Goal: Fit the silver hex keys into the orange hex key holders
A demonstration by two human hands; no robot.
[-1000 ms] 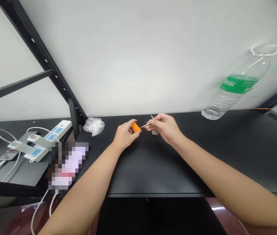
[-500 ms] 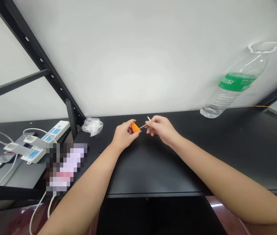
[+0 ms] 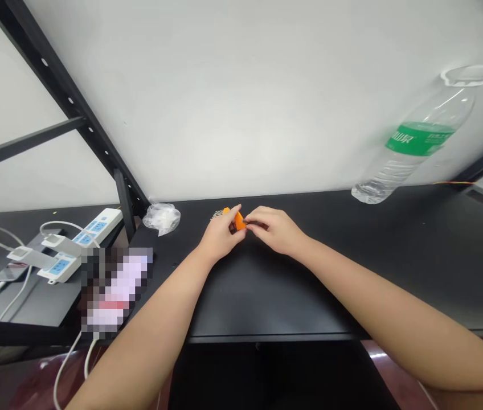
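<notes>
My left hand [image 3: 221, 234] is closed around an orange hex key holder [image 3: 240, 221], thumb and fingers gripping its sides. Several thin metal keys [image 3: 216, 214] stick out of the holder's far left side. My right hand [image 3: 274, 228] meets the holder's right end, thumb and forefinger pinched together on a hex key that the fingers almost fully hide. Both hands are just above the black tabletop [image 3: 258, 296], close to the wall.
A crumpled clear plastic bag [image 3: 162, 218] lies left of my hands. A large water bottle [image 3: 412, 148] with a green label stands at the back right. On the left are a white power strip [image 3: 107, 219] with cables, a pixelated phone-like patch [image 3: 117, 293] and a black metal frame [image 3: 64, 97].
My right hand has moved left, up against the holder. The L-shaped key's bent end, visible before, is now hidden in my fingers. The holder has turned slightly, showing the keys on its left.
</notes>
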